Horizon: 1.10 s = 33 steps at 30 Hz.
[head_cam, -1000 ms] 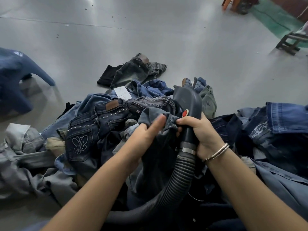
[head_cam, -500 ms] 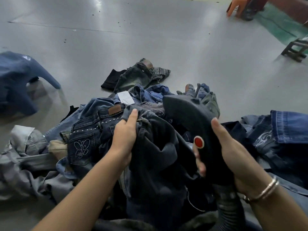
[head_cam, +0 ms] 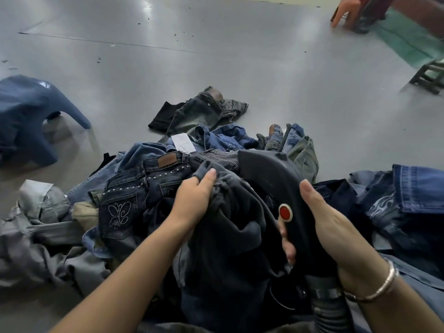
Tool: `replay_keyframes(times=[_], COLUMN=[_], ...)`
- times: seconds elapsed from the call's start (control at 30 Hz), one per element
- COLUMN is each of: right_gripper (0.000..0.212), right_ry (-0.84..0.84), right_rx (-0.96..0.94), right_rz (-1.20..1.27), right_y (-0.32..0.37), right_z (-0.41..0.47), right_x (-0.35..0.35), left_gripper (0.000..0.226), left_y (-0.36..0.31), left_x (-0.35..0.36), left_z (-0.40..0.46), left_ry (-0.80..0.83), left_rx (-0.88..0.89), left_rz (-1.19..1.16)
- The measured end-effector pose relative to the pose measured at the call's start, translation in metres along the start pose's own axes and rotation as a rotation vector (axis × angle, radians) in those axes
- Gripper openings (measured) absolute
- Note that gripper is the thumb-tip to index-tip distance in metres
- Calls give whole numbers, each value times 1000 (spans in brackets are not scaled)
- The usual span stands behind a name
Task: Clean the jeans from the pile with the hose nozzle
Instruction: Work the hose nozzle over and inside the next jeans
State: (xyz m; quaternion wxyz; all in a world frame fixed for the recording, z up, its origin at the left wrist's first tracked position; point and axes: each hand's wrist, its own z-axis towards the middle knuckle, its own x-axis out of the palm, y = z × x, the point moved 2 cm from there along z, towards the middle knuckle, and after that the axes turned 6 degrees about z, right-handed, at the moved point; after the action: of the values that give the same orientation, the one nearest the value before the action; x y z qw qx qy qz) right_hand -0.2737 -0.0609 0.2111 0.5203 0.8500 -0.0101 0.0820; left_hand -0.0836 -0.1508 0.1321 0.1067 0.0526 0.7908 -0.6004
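Left hand (head_cam: 192,200) bunching dark charcoal denim jeans (head_cam: 230,227) atop the jeans pile (head_cam: 134,188), held taut for cleaning; right hand (head_cam: 326,227) wrapped round black plastic hose nozzle (head_cam: 271,174), aimed over the cloth.

no readable text showing anywhere, white paper tag (head_cam: 183,142) lying on the jeans pile too blurred to read, leather waistband patch (head_cam: 167,160) showing blank

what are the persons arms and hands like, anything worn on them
Both forearms are bare, with no sleeves in view and no gloves. The left hand and its wrist carry nothing. The right hand has a thin metal bangle, silver to pale gold, round the wrist. No rings or watch can be seen, and the nails look short and unpainted.
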Motion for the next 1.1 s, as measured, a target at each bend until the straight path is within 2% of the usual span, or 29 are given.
replay_keyframes(times=[0.07,0.17,0.23,0.37,0.43,0.53,0.63,0.77,0.87,0.97,1.03,1.1], right_gripper=[63,63,59,58,57,63,64,61,62,60,62,62], right_ry=[72,144,106,-16,-28,59,117,-9,-45,37,98,88], right_rx=[55,113,100,24,29,83,124,77,73,97,139,133], right_rz=[-59,-111,-120,16,33,-9,-36,41,77,82,76,85], right_y=[-1,-9,-12,-6,-1,-2,-8,-5,1,0,-4,-6], right_z=[-6,-10,-7,0,-2,-7,-8,-3,-6,-12,-15,-13], right_x=[-1,8,12,8,3,2,12,12,7,11,18,22], left_gripper=[39,41,42,42,46,51,59,60,58,67,65,67], left_y=[-1,-4,-4,-2,-1,-2,-4,-1,0,-1,-2,-2], left_x=[-8,-11,-9,5,8,3,1,12,12,5,2,4], left_z=[6,8,6,-3,-3,5,8,-4,-3,4,4,1], left_ry=[-51,-77,-26,87,82,15,-4,79,72,-2,-66,-45], left_rx=[-16,81,139,212,195,135,159,225,221,207,227,256], left_rz=[4,108,154,272,255,201,163,199,183,159,157,138])
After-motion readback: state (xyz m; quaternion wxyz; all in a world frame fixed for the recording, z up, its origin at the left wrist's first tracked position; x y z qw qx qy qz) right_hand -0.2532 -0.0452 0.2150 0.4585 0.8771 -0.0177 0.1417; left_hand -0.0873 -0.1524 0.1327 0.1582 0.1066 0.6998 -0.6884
